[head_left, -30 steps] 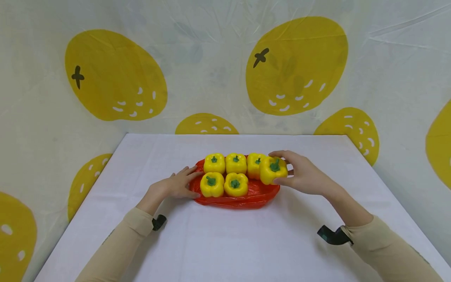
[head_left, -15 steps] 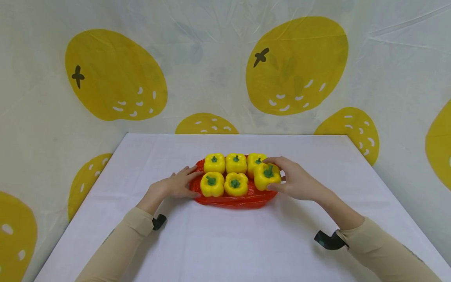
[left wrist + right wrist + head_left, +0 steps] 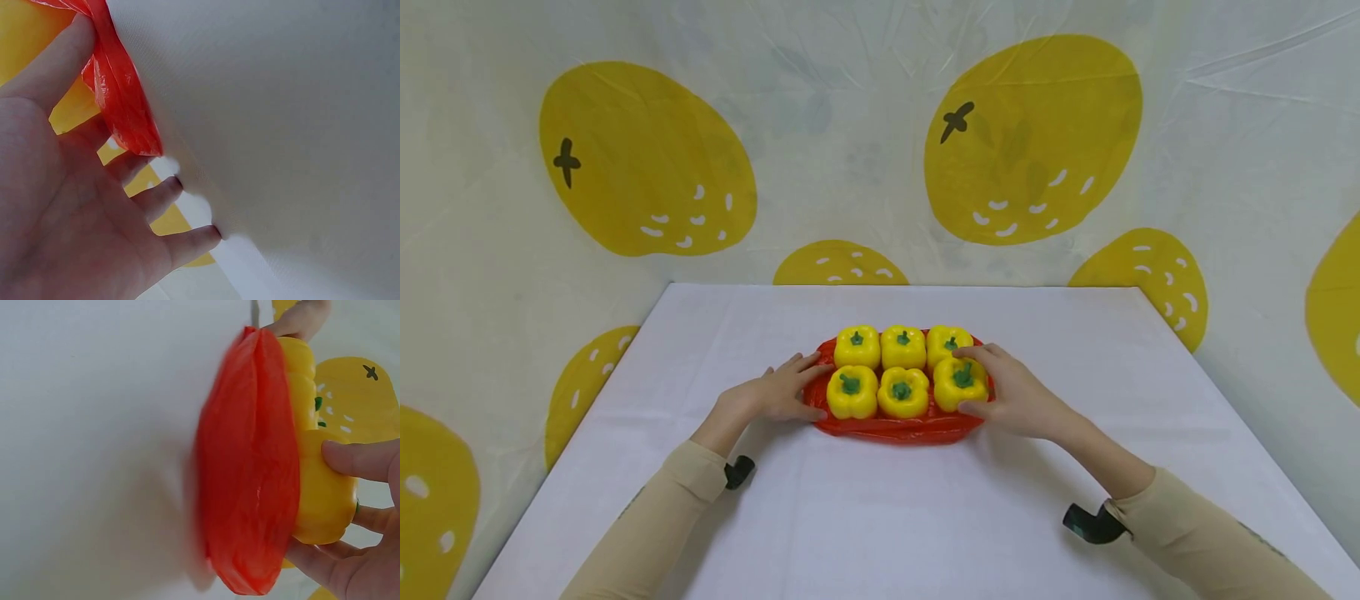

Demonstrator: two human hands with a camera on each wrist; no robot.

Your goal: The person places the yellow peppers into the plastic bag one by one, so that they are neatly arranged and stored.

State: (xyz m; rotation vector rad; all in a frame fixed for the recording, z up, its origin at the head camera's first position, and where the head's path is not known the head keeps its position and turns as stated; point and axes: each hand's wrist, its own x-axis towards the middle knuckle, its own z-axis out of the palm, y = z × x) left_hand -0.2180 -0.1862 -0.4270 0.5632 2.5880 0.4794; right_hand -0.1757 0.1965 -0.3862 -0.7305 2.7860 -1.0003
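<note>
My right hand [image 3: 1018,397] grips a yellow bell pepper [image 3: 951,392] by its right side, at the front right of a red plastic bag [image 3: 917,432]. In the right wrist view the thumb lies on one side of that pepper [image 3: 319,503] and other fingers reach round the far side. Several more yellow bell peppers with green stems, one of them the front middle pepper [image 3: 902,400], sit on the bag in two rows. My left hand [image 3: 775,393] rests at the bag's left end, fingers spread. Its thumb touches the red plastic [image 3: 122,94] in the left wrist view.
The bag lies on a white-covered table [image 3: 880,517]. Behind it hangs a pale curtain [image 3: 842,142] printed with large yellow fruit. A black wrist camera [image 3: 1093,525] sticks out below the right cuff, and another black camera [image 3: 740,473] below the left.
My right hand has brought the held bell pepper left, nearer and lower, into the front row beside the middle pepper. The left hand stays where it was.
</note>
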